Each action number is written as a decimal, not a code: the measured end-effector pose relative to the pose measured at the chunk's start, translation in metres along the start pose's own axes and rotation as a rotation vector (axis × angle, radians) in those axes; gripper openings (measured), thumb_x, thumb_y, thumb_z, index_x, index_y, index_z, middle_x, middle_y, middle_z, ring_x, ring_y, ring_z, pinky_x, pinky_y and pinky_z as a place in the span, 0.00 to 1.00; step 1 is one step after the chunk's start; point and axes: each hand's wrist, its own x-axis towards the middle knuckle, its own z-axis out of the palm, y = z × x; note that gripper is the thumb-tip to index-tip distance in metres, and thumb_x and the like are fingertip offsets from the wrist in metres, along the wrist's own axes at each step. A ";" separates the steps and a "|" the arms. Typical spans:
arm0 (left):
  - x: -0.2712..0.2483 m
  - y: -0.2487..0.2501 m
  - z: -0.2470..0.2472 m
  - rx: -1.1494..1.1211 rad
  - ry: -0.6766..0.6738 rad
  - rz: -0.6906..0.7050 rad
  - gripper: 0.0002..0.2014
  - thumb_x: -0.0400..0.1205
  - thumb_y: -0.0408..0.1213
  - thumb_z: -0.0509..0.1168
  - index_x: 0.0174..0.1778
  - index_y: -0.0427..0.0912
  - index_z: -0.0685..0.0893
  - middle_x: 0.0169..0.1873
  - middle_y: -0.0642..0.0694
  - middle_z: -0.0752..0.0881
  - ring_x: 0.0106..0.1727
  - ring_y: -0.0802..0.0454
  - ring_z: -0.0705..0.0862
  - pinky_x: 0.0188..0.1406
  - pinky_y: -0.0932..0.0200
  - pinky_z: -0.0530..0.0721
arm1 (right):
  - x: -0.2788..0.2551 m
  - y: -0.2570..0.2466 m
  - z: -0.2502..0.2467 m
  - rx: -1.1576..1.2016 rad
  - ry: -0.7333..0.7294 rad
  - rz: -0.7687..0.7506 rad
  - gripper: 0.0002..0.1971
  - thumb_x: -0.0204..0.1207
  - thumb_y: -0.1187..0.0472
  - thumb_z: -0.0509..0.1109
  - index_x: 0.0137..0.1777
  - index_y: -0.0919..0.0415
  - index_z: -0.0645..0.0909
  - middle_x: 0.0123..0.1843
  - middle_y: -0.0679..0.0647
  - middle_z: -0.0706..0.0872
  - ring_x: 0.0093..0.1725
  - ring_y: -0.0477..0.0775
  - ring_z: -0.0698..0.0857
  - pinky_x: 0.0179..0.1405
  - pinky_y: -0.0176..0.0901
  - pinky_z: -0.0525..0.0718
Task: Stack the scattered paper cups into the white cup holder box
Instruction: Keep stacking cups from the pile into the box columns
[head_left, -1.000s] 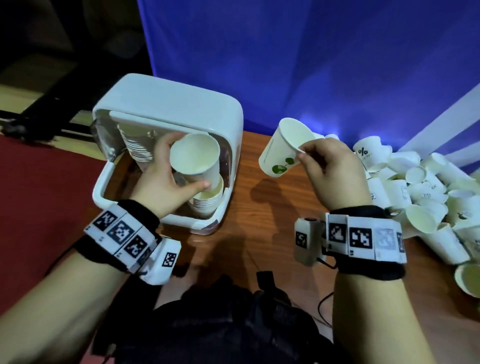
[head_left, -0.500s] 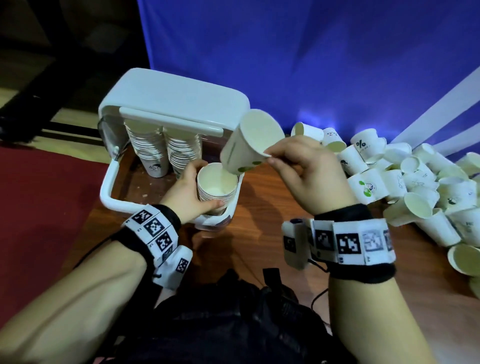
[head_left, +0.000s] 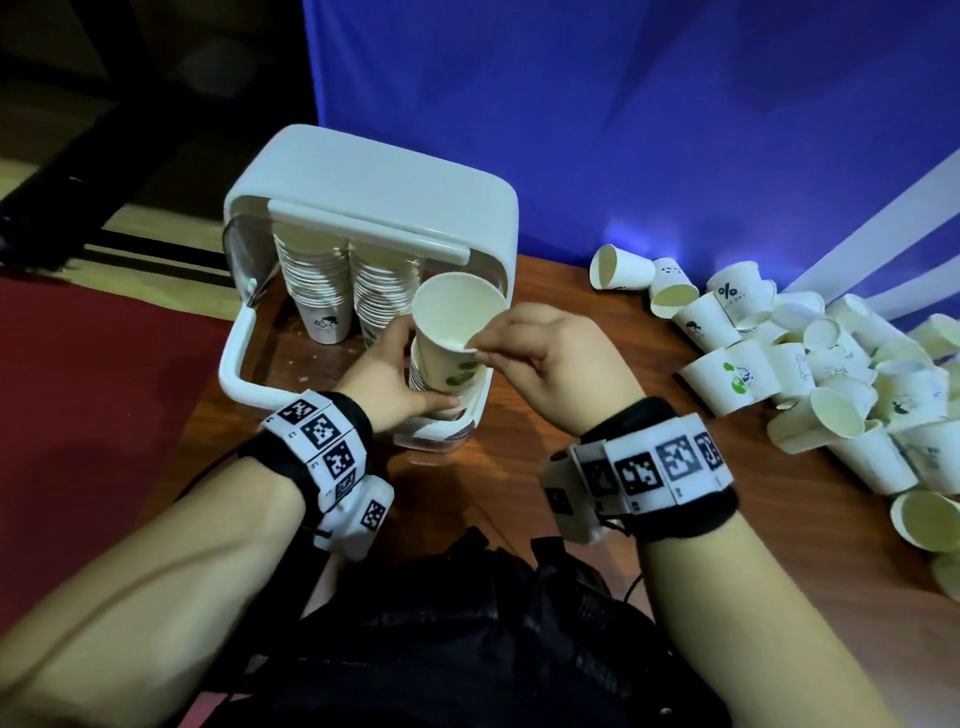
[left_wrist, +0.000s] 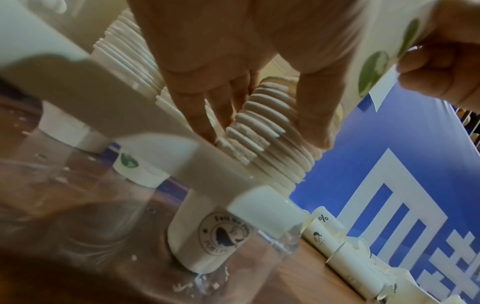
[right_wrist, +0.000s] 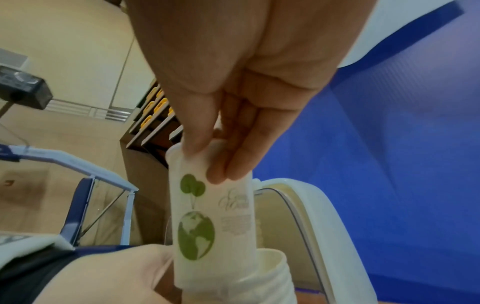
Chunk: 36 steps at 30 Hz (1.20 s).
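Two hands meet at a white cup holder box (head_left: 363, 182) on a wooden bench (head_left: 597, 405). Loose paper cups (head_left: 831, 374) lie heaped to the right. The left hand (head_left: 387, 376) wraps a cup stack (left_wrist: 270, 144) inside the box. The right hand (head_left: 550, 358) has its grip pinching a green-printed cup (head_left: 452, 338) by the rim, its base entering that stack.
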 end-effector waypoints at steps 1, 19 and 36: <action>-0.001 0.000 -0.001 0.011 -0.009 0.010 0.44 0.61 0.35 0.81 0.70 0.44 0.64 0.63 0.46 0.76 0.65 0.51 0.75 0.68 0.52 0.74 | 0.003 0.001 0.001 -0.001 0.009 0.015 0.12 0.74 0.58 0.67 0.47 0.64 0.88 0.44 0.59 0.89 0.45 0.59 0.88 0.44 0.50 0.87; -0.023 0.033 -0.027 0.274 0.014 0.052 0.49 0.67 0.41 0.78 0.79 0.48 0.55 0.72 0.42 0.69 0.73 0.48 0.70 0.75 0.47 0.68 | 0.002 0.028 0.016 -0.117 -0.387 0.202 0.15 0.80 0.61 0.61 0.65 0.58 0.79 0.67 0.54 0.81 0.67 0.53 0.77 0.68 0.44 0.74; 0.046 0.137 0.133 0.310 -0.166 0.024 0.17 0.76 0.43 0.68 0.62 0.49 0.78 0.57 0.51 0.83 0.47 0.53 0.84 0.56 0.58 0.79 | -0.103 0.222 -0.124 -0.415 -0.441 0.734 0.16 0.77 0.58 0.65 0.65 0.52 0.78 0.66 0.54 0.79 0.62 0.58 0.80 0.59 0.48 0.78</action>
